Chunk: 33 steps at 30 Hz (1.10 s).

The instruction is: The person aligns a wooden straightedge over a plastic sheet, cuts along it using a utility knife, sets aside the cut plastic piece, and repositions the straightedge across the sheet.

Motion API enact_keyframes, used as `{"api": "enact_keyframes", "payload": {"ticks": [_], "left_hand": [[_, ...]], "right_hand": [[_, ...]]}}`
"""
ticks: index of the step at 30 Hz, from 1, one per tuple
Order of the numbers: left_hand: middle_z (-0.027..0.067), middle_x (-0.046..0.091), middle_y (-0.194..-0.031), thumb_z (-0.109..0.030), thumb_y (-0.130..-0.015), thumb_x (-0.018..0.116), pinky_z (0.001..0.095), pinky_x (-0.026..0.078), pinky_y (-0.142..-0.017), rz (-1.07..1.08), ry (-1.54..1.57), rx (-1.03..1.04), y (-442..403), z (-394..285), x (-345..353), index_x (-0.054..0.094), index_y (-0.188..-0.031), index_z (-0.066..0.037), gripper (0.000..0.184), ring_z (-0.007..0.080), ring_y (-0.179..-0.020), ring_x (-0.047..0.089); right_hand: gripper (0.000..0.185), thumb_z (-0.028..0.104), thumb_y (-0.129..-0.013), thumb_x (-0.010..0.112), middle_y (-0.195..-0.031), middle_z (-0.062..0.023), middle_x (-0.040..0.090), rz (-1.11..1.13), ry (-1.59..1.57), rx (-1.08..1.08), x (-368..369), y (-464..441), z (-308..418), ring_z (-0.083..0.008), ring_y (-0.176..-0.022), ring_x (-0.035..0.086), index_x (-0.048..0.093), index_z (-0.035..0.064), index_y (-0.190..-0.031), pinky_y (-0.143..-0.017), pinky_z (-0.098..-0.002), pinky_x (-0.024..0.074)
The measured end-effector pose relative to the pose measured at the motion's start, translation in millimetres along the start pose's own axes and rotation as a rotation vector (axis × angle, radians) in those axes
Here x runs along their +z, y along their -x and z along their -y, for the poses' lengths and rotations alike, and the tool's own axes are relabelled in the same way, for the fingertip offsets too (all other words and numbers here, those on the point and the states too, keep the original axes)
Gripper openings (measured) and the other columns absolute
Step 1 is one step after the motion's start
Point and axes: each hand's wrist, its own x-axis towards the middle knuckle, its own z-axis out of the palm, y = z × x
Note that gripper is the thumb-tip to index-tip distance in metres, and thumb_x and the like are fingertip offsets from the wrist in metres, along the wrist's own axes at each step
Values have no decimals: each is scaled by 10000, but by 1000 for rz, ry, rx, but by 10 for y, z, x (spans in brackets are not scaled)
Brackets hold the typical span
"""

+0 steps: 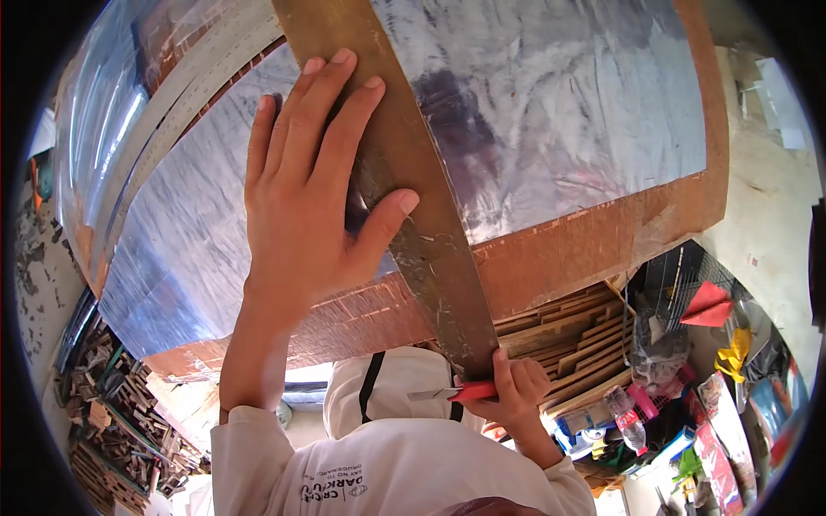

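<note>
My left hand [301, 189] lies flat with its fingers spread, pressing on a long brown straightedge [430, 232] and the shiny silvery sheet [198, 206] beside it. The straightedge runs across the sheet and over the near edge of the brown wooden board [594, 241] beneath. At the straightedge's near end, close to my body, my right hand [520, 391] is closed around a red-handled utility knife [475, 391]. The knife's metal blade points left. Whether the right fingers also touch the straightedge is hard to tell.
Long curved-looking metal rulers [163, 112] lie at the board's left, near a clear plastic sheet [103, 112]. Stacked wooden strips [568, 344] sit below the board. Wood offcuts [129, 430] pile up at lower left. A plastic bottle [626, 421] and assorted clutter stand at lower right.
</note>
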Motion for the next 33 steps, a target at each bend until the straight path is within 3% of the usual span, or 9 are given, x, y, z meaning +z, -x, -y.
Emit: {"api": "enact_keyframes", "payload": {"ticks": [33], "left_hand": [[176, 478, -1544, -520, -882, 684, 564, 265, -1193, -6, -10, -3, 0, 5, 5, 559, -1419, -45, 728, 388, -1452, 421]], "right_hand": [[886, 470, -747, 834, -665, -56, 514, -37, 20, -29, 2, -43, -88, -211, -477, 457, 533, -34, -1411, -468, -328, 351]]}}
